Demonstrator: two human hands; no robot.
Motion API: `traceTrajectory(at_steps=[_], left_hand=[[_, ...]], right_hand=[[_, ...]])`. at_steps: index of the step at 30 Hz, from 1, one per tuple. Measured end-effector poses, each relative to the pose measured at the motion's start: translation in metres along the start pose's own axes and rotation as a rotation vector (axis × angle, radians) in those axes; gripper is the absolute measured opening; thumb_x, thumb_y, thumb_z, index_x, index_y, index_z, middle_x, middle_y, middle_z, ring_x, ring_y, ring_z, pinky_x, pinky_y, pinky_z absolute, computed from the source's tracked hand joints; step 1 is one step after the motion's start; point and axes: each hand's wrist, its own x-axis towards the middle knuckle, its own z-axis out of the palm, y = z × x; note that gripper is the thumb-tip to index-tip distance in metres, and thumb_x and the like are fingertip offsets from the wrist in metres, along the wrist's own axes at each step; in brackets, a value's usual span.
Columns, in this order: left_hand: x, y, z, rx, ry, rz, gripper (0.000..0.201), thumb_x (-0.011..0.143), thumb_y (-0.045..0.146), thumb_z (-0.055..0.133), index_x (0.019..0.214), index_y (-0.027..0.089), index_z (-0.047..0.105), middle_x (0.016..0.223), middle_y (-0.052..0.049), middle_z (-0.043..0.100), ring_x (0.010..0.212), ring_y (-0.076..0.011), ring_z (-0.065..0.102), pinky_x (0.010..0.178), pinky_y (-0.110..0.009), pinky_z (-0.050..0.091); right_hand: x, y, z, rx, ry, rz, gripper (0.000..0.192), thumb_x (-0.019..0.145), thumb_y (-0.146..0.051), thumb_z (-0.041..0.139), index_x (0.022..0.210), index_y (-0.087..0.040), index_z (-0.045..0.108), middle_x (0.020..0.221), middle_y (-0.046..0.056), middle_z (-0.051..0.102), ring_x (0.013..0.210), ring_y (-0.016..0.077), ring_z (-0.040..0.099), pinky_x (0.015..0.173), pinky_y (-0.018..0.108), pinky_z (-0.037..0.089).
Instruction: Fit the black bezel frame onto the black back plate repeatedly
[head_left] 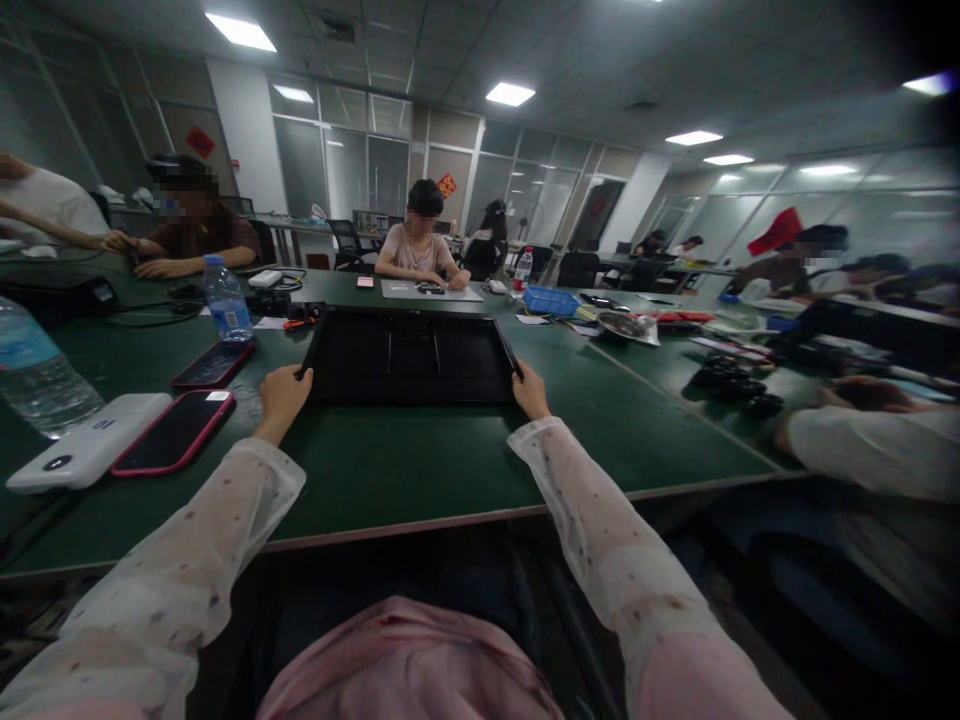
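Black tray (411, 358) lies flat on green table (420, 470), centre. Left hand (283, 393) curled round its near-left corner; right hand (531, 390) curled round near-right corner. Fingertips partly hidden by rim. Tray contents too dark to identify.

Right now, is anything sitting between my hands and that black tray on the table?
No. The left hand and right hand already grip the black tray at its near corners; nothing lies between.
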Motion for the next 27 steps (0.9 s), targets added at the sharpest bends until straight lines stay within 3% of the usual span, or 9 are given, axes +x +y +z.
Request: traceTrajectory(at_steps=[7, 14, 19, 27], left_hand=[[0.002, -0.003, 0.001, -0.009, 0.002, -0.031, 0.051, 0.098, 0.044, 0.055, 0.130, 0.013, 0.080, 0.120, -0.022, 0.079, 0.113, -0.0399, 0.073, 0.096, -0.046, 0.054], [0.002, 0.002, -0.003, -0.006, -0.026, -0.041, 0.052, 0.100, 0.043, 0.052, 0.132, 0.011, 0.078, 0.124, -0.023, 0.077, 0.117, -0.0415, 0.070, 0.098, -0.049, 0.053], [0.002, 0.003, -0.005, 0.057, -0.043, -0.006, 0.053, 0.102, 0.043, 0.047, 0.131, 0.011, 0.078, 0.120, -0.025, 0.077, 0.115, -0.0429, 0.071, 0.098, -0.051, 0.053], [0.007, -0.007, 0.002, 0.029, -0.060, -0.001, 0.052, 0.104, 0.041, 0.050, 0.136, 0.008, 0.075, 0.126, -0.024, 0.076, 0.120, -0.0409, 0.070, 0.102, -0.048, 0.053]], right_hand=[[0.003, 0.007, 0.004, 0.044, 0.019, -0.026, 0.054, 0.086, -0.016, 0.057, 0.138, -0.017, 0.071, 0.135, 0.014, 0.076, 0.134, 0.0320, 0.066, 0.122, 0.055, 0.047], [0.006, 0.013, 0.007, -0.002, -0.014, -0.030, 0.056, 0.090, -0.015, 0.054, 0.144, -0.007, 0.065, 0.143, 0.021, 0.070, 0.136, 0.0324, 0.066, 0.122, 0.050, 0.047], [0.006, 0.013, 0.007, 0.010, -0.008, -0.042, 0.053, 0.089, -0.018, 0.056, 0.141, -0.015, 0.067, 0.138, 0.018, 0.073, 0.133, 0.0335, 0.067, 0.120, 0.055, 0.048], [0.006, 0.018, 0.014, -0.024, -0.001, -0.072, 0.051, 0.093, -0.021, 0.054, 0.143, -0.013, 0.065, 0.141, 0.019, 0.071, 0.135, 0.0340, 0.066, 0.121, 0.056, 0.048]])
